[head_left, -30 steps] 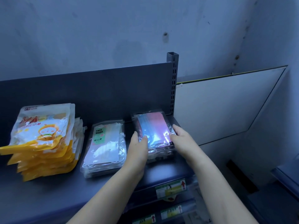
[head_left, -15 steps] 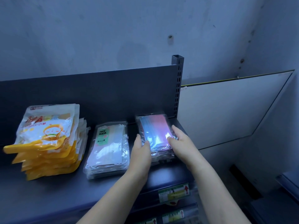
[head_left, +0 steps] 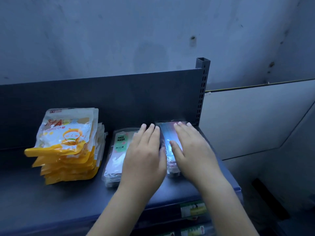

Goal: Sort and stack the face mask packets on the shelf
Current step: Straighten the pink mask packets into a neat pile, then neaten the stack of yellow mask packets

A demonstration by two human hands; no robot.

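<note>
Three stacks of mask packets lie on the dark shelf (head_left: 51,201). At the left is a yellow and white stack (head_left: 68,147). In the middle lies a clear "FACE MASK" stack (head_left: 117,150). At the right, by the upright post, lies a stack of iridescent pink-blue packets (head_left: 167,142). My left hand (head_left: 144,155) lies flat with straight fingers over the gap between the middle and right stacks. My right hand (head_left: 190,149) rests flat on top of the iridescent stack and covers most of it.
A perforated upright post (head_left: 202,92) and the shelf's dark back panel (head_left: 102,99) bound the packets. A pale board (head_left: 252,120) leans against the wall on the right. Price labels (head_left: 193,209) sit on the shelf's front edge, with lower shelves beneath.
Both hands have left the sides of the iridescent stack, slid forward toward the back panel and now lie flat on top. The camera has come closer.
</note>
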